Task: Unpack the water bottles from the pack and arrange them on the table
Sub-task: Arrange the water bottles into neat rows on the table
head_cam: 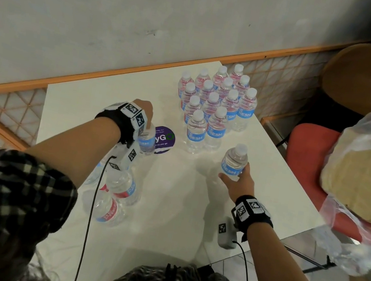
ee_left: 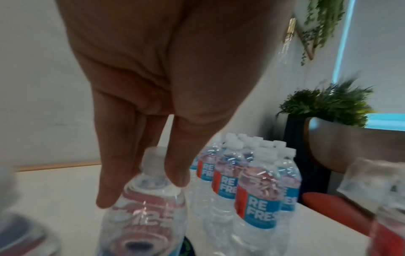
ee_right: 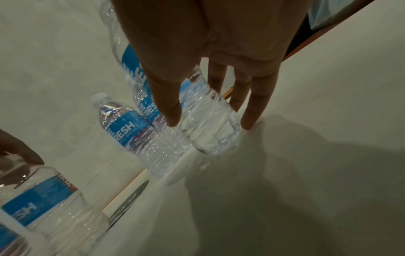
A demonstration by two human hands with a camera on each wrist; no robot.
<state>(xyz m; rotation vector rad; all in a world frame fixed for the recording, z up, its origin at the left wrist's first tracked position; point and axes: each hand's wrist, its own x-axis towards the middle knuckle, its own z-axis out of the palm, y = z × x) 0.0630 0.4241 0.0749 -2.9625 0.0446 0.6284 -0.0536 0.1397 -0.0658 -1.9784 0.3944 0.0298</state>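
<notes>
While the left hand (head_cam: pixel 144 109) pinches one bottle's (head_cam: pixel 147 141) neck at frame centre and the right hand's (head_cam: pixel 237 182) fingers curl around another bottle (head_cam: pixel 235 159) mid-body, these thin, full bottles likely feel weighty, slippery and crushable.

btl cluster (head_cam: pixel 215 103) far R on table (head_cam: pixel 269 191) | loose btls (head_cam: pixel 119 193) near L

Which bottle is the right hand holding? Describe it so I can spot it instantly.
On the white table, find the upright bottle cluster at the far end. Nearer the person, the held bottle stands alone with the right hand around its base.
</notes>
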